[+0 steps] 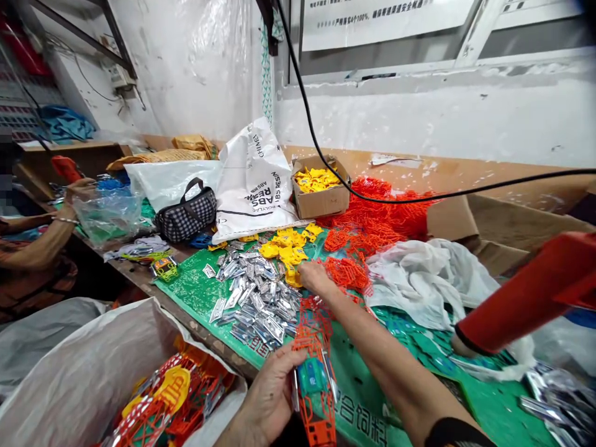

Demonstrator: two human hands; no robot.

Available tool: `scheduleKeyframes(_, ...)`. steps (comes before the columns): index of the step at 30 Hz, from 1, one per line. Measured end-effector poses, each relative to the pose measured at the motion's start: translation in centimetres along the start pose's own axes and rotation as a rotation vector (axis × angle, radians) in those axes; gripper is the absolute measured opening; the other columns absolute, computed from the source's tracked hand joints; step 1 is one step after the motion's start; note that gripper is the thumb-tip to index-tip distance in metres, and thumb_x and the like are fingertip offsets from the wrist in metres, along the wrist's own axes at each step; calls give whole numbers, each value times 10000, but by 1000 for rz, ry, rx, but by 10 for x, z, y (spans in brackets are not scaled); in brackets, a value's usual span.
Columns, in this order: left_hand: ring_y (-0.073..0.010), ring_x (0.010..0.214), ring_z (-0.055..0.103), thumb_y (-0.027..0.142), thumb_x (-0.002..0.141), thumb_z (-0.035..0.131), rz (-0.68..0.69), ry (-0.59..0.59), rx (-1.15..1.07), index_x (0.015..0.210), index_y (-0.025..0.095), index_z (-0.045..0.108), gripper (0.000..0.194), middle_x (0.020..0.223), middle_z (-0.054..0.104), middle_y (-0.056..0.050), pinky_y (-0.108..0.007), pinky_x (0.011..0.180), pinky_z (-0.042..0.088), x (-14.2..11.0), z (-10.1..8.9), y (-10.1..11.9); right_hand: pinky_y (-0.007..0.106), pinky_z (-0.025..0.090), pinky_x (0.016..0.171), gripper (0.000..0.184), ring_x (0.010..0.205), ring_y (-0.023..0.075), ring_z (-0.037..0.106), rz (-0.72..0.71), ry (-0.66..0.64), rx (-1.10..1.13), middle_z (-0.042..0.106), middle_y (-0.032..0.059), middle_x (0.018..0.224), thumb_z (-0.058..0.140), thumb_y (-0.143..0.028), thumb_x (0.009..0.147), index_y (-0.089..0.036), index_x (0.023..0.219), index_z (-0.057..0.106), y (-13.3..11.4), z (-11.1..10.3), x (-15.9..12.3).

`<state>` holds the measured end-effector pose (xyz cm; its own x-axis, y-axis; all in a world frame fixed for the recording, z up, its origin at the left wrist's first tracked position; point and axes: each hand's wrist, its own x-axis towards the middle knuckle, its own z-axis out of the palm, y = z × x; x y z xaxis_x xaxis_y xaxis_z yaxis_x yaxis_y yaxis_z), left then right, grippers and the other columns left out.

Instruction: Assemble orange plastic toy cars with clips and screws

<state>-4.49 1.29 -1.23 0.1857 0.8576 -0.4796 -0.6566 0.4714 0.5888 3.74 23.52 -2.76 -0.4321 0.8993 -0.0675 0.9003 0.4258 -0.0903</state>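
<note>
My left hand (275, 390) is closed around an orange plastic toy vehicle frame (317, 417). A teal translucent piece (311, 376) sits in the frame, with silvery strips along both sides. My right hand (317, 279) reaches across to the yellow plastic parts (285, 245); its curled fingers meet the nearest one, and the fingertips are partly hidden. Left of that hand lies a heap of silvery plated parts (256, 298). Orange lattice-like parts (347, 273) lie just beyond it, spreading back into a larger pile.
An open white sack (107, 360) holding orange and yellow toys stands at lower left. Behind are a carton (322, 202) of yellow parts, a white resin bag (254, 180) and a checked pouch (186, 212). A red cylinder (526, 298) juts in at right. Another person's arm (46, 242) works at left.
</note>
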Motion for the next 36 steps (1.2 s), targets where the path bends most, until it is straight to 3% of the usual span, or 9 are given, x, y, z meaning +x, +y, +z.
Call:
scheduleKeyframes(4, -188, 622, 695, 175, 647, 782, -43, -67, -5, 881, 105, 751, 247, 817, 781, -110, -289, 631, 566, 1, 14, -11, 436, 555, 886, 344, 1058, 224, 637, 67, 29, -35, 612, 99, 1253, 594, -344, 938, -174, 1237, 581, 19, 1, -19)
scheduleKeyframes(10, -193, 652, 707, 194, 654, 790, -46, -131, 25, 872, 120, 762, 232, 816, 780, -104, -281, 648, 568, -7, 23, -18, 447, 548, 903, 344, 1078, 227, 629, 13, 177, -2, 602, 99, 1275, 587, -347, 942, -183, 1244, 578, -10, -8, -14)
scheduleKeyframes(15, -190, 660, 711, 212, 687, 795, -17, -137, 61, 968, 121, 761, 298, 860, 780, -109, -287, 657, 571, -16, 23, -10, 449, 552, 892, 359, 1071, 231, 633, 2, 135, 74, 607, 98, 1262, 598, -348, 935, -172, 1247, 574, -20, -3, -2)
scheduleKeyframes(21, -183, 639, 706, 212, 657, 821, -30, -101, 75, 977, 112, 759, 341, 861, 781, -102, -281, 646, 565, -18, 23, -6, 439, 553, 891, 345, 1068, 226, 634, 6, 107, 253, 608, 96, 1261, 595, -344, 938, -180, 1241, 579, -4, 12, -1)
scheduleKeyframes(26, -177, 667, 708, 192, 646, 827, -42, -73, 68, 946, 117, 761, 316, 846, 783, -87, -277, 665, 566, -14, 25, -9, 441, 554, 887, 353, 1067, 230, 635, -13, 167, 519, 611, 94, 1255, 600, -346, 934, -174, 1242, 578, 15, 8, -7)
scheduleKeyframes(31, -176, 653, 695, 211, 629, 836, -37, -70, 73, 941, 117, 762, 334, 836, 780, -78, -287, 650, 566, -5, 23, -13, 444, 554, 890, 350, 1066, 226, 634, 59, 326, 832, 607, 97, 1260, 595, -344, 938, -174, 1244, 576, 33, -9, -33)
scheduleKeyframes(36, -177, 682, 701, 254, 661, 834, 68, -46, 143, 964, 124, 766, 337, 852, 785, -83, -263, 651, 553, 6, 21, -14, 341, 580, 730, 296, 834, 185, 690, 90, 361, 1149, 717, 77, 1026, 607, -371, 895, -139, 1075, 646, 42, -19, -98)
